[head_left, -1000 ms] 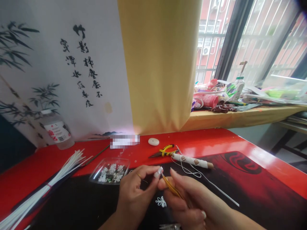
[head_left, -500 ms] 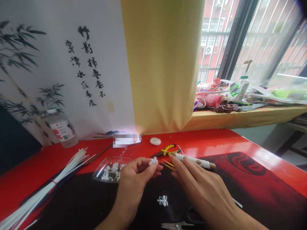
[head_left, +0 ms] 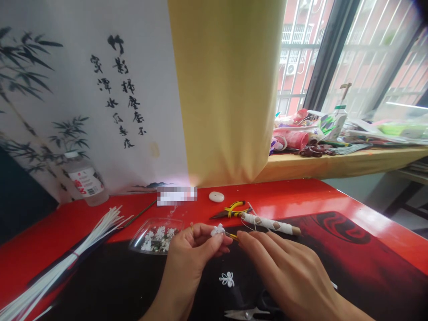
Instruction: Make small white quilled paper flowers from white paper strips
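Observation:
Between the thumb and fingers of my left hand [head_left: 194, 254] is a small white flower [head_left: 218, 229], held up above the dark mat. My right hand [head_left: 284, 258] is closed around slim yellow tweezers [head_left: 232, 236], whose dark tips reach the flower's right side; most of their length is hidden by the hand. Below, on the mat, lies a white looped cord piece [head_left: 227, 279]. Metal thread snips [head_left: 246, 314] lie near the bottom edge, partly beside my right forearm. A clear tray [head_left: 133, 244] of white flower pieces stands just left of my left hand.
Yellow-handled pliers [head_left: 234, 208], a thread-wound stick [head_left: 267, 224] and a pale oval object [head_left: 216, 196] lie behind my hands. At left are a bundle of white strips [head_left: 73, 258] and a clear bottle [head_left: 86, 180]. The windowsill [head_left: 307, 162] at right carries piled items.
The tweezers and my right hand have shifted slightly, bringing the tips from apart and short of the flower to its right side. The left hand has barely moved, still holding the flower.

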Available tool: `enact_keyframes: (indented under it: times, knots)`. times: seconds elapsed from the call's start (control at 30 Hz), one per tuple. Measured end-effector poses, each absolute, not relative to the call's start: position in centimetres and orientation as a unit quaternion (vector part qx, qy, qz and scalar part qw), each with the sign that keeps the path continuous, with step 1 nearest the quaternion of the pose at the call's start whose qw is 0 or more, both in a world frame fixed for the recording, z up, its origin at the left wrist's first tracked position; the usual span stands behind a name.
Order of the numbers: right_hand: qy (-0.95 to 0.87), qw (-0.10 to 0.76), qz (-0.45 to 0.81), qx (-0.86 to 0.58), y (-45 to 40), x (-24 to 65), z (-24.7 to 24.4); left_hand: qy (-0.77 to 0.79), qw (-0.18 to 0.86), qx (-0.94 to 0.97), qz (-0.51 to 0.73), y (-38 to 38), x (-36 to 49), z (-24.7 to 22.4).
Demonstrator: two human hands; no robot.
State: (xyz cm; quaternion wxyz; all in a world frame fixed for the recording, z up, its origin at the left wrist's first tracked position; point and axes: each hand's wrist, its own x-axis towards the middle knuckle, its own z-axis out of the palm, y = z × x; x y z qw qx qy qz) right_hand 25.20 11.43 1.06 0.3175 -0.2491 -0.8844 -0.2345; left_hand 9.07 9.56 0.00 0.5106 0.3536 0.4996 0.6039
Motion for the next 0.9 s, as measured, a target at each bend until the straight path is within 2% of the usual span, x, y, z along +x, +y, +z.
enact_keyframes:
  times: [0.23,0.37,0.43,0.5,0.6,0.67,0.77,0.9]
  knots:
    - [-0.887,0.298,-0.246,-0.254,11.4,25.0,0.8,0.513,0.488,0.390,0.589,9.7,8.9,-0.2]
    - [-0.915,0.263,-0.143,-0.271,11.4,24.7,0.1,0.548,0.436,0.426,0.572,9.5,9.1,-0.4]
    - [-0.912,0.270,-0.017,-0.308,11.5,24.4,-0.1,0.562,0.386,0.450,0.577,9.4,9.2,-0.6]
    - [-0.870,0.284,0.187,-0.356,11.5,24.1,-0.3,0.573,0.306,0.493,0.579,9.2,9.2,-0.9]
    - [-0.702,0.267,0.559,-0.351,11.7,23.7,-0.4,0.571,0.174,0.573,0.562,9.2,8.9,-1.6]
    - [-0.561,0.264,0.727,-0.296,11.8,23.4,-0.6,0.554,0.110,0.612,0.553,9.3,8.6,-2.1]
    - [-0.395,0.273,0.849,-0.220,11.9,23.0,-1.4,0.513,0.031,0.662,0.545,9.6,7.9,-2.8]
    - [-0.324,0.257,0.901,-0.130,11.6,22.6,-2.4,0.450,-0.087,0.730,0.507,9.8,7.0,-3.1]
